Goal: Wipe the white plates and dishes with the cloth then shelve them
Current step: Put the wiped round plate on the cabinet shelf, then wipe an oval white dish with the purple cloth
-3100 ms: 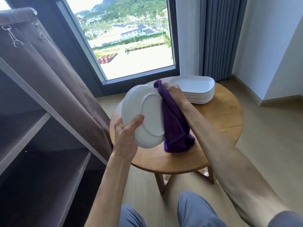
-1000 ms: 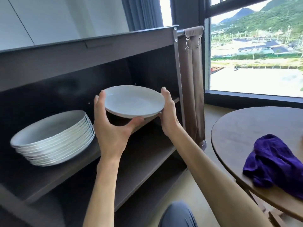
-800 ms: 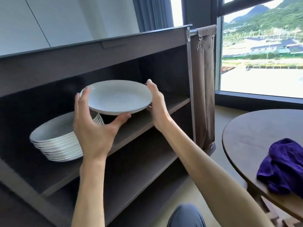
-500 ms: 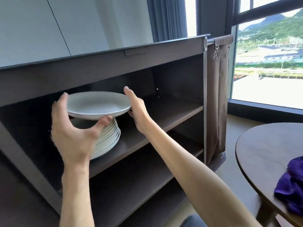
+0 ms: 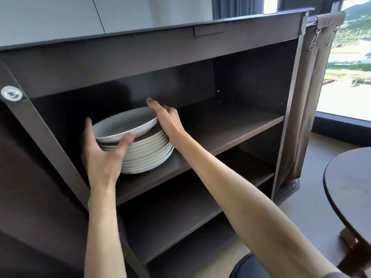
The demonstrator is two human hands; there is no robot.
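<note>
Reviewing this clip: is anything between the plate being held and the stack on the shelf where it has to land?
Nothing visible. The plate sits tilted just above the stack of plates, held at its rim by the left hand and right hand. Only the left thumb lies under its near edge, in front of the stack.

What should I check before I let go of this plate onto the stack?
1. Plate over the stack: ok, roughly centred.
2. Plate seated flat: not ok, it sits tilted, right edge higher.
3. Left hand hold: ok, thumb under the front rim, fingers at the left edge.
4. Right hand hold: ok, fingers steady the right rim.
5. Fingers free of the gap below the plate: cannot tell.
6. Stack within the shelf edge: ok, it stands behind the front lip.
</note>
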